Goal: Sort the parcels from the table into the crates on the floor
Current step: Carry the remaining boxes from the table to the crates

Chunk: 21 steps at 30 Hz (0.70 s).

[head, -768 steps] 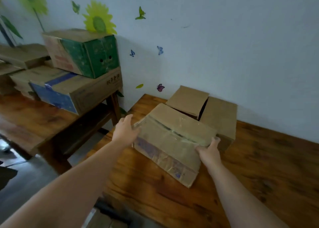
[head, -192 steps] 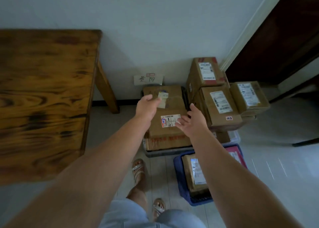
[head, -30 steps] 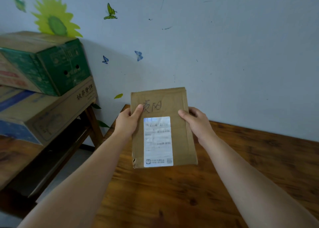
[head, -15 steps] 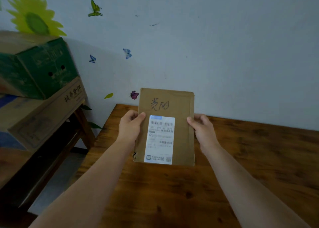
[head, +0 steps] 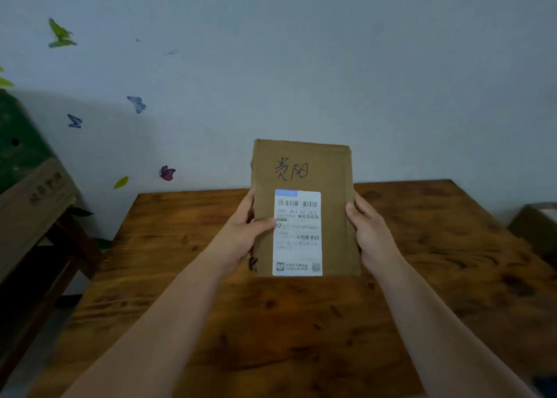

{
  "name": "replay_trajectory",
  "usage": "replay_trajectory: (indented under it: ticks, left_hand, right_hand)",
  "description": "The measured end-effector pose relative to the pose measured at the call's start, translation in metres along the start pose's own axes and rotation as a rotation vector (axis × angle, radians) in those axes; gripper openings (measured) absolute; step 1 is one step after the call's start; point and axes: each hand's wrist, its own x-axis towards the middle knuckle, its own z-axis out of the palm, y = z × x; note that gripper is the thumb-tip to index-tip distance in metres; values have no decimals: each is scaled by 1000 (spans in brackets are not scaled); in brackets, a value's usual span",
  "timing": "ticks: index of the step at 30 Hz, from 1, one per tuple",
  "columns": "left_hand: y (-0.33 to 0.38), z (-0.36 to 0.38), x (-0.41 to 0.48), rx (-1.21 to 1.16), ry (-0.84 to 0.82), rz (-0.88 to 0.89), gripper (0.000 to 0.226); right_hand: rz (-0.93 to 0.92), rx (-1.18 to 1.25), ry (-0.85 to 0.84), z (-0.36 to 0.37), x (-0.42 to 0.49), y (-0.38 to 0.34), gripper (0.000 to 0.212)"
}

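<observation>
A flat brown cardboard parcel is held upright above the wooden table, its face toward me. It carries handwritten black characters near the top and a white shipping label lower down. My left hand grips its left edge with the thumb on the front. My right hand clasps its right edge. The crates on the floor are out of view.
Stacked cardboard boxes, one green, stand on a second wooden table at the left. Another brown box shows at the right edge. A white wall with butterfly stickers rises right behind the table.
The view has swung to the right, so the left boxes slid toward the frame edge and a box appeared at the right. Both hands kept hold of the parcel, now squarer to me.
</observation>
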Motion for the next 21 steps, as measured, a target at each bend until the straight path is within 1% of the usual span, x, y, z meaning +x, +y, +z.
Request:
replay_trajectory:
  ticks: [2,5,6,8,12,14,15,17,21]
  left_hand:
    - [-4,33,-9,13,-26,3,66]
    - [-11,103,-24,34,-71,12,68]
    - [-13,118,-28,23,-83,18,68]
    - [-22,173,-41,3,-134,6,68]
    - [-37,271,-58,-48,-247,25,64]
    - [-45,314,-66,-80,-305,23,62]
    - [-50,336,-70,-85,-342,11,61]
    - [-58,374,-74,-93,-403,-1,60]
    - [-67,442,-60,-98,-427,-42,59]
  right_hand:
    - [-10,-4,52,-34,-17,-1,35]
    - [-38,-10,94,-105,-55,-3,34]
    - [-47,-18,98,-121,-64,-3,32]
    - [-58,-63,151,-175,-93,-5,28]
    - [2,-151,381,-273,-137,-5,30]
    - [34,-211,457,-314,-159,-5,20]
    - [48,-227,478,-335,-171,-5,14]
    - [42,-232,499,-371,-191,-3,10]
    - [16,-207,533,-430,-202,-4,14]
